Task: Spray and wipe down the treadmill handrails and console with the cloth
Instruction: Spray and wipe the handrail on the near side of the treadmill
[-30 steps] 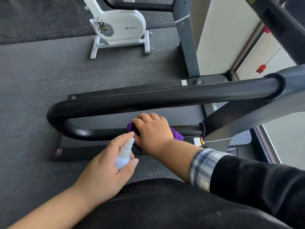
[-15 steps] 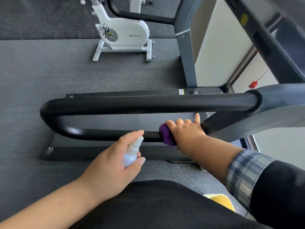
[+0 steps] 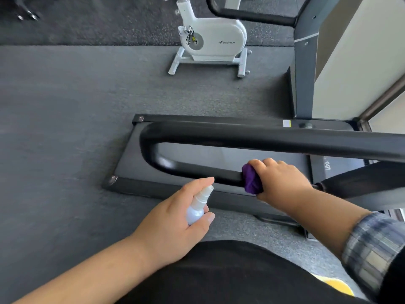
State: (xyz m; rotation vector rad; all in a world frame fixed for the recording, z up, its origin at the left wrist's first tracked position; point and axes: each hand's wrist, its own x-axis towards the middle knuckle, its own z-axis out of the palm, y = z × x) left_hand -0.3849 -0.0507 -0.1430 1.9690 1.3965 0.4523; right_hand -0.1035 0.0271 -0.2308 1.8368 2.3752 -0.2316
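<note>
Head view: since half a second ago my right hand has slid the cloth a little back toward the bend of the rail, away from the grey upright it was nearly touching, and its index finger, then sticking up, is now curled in with the rest. The whole scene also sits further right and lower in the view than before. My left hand [image 3: 173, 222] has kept its grip and its place just short of the rail.

From the left: dark grey floor [image 3: 61, 132], then the black treadmill handrail [image 3: 241, 136], a U-shaped bar with its bend at the left and two arms running right. My left hand curls round the small white spray bottle [image 3: 198, 205], forefinger laid over the nozzle, which points at the nearer arm of the rail. Just right of it, my right hand [image 3: 282, 181] grips the purple cloth [image 3: 252, 181], wrapped round that nearer arm.

Writing: the white exercise bike [image 3: 214, 38] on the floor beyond carries a dark logo word I read as roughly "MERACH", though it is blurred. A small white and yellow sticker on the treadmill frame and some pale characters on its deck at right are too small to read.
</note>
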